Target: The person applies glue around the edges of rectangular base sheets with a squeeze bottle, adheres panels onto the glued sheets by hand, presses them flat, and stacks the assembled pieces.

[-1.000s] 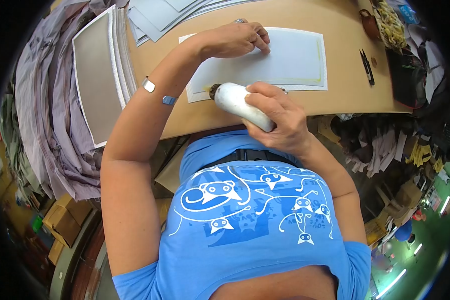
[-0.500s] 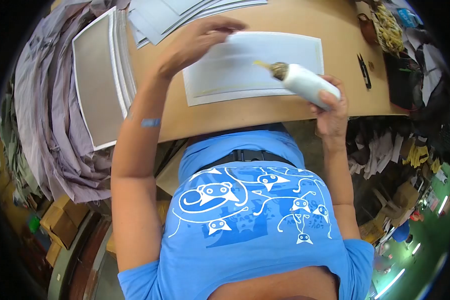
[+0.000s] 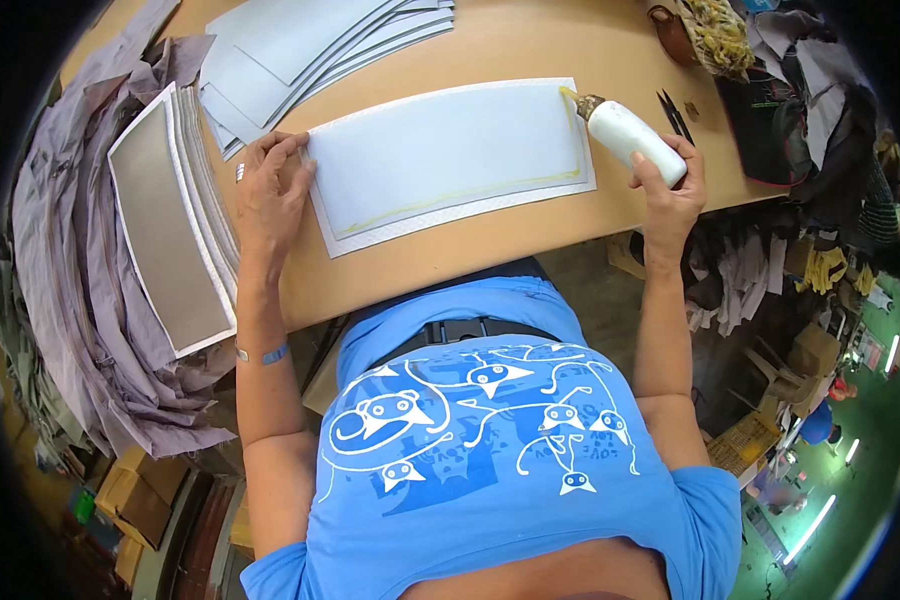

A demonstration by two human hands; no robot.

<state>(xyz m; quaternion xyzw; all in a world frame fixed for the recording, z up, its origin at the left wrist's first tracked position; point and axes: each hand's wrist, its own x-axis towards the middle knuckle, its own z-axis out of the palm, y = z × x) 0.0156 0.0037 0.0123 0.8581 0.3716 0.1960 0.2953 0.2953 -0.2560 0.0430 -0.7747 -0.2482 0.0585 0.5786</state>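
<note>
A pale blue-grey sheet (image 3: 450,150) lies on a slightly larger white textured sheet (image 3: 420,233), with a thin yellow line along its lower and right margins. At their left edge is my left hand (image 3: 275,190), its thumb and fingers closed on the sheets' upper left edge. My right hand (image 3: 672,200) grips a white bottle (image 3: 632,142) with a brown-crusted neck. The bottle's yellow nozzle tip is over the upper right corner of the sheets.
Grey-blue sheets (image 3: 270,55) are stacked at the back left of the table (image 3: 530,40). A stack of brown-grey panels (image 3: 170,230) and draped mauve fabric (image 3: 70,270) lie left. Black snips (image 3: 676,118) and a brown pot (image 3: 673,35) sit at the right.
My left hand has come down to the sheets' left edge. My right hand has brought the bottle from the lower left to the upper right corner. The sheets are turned slightly and the view has shifted.
</note>
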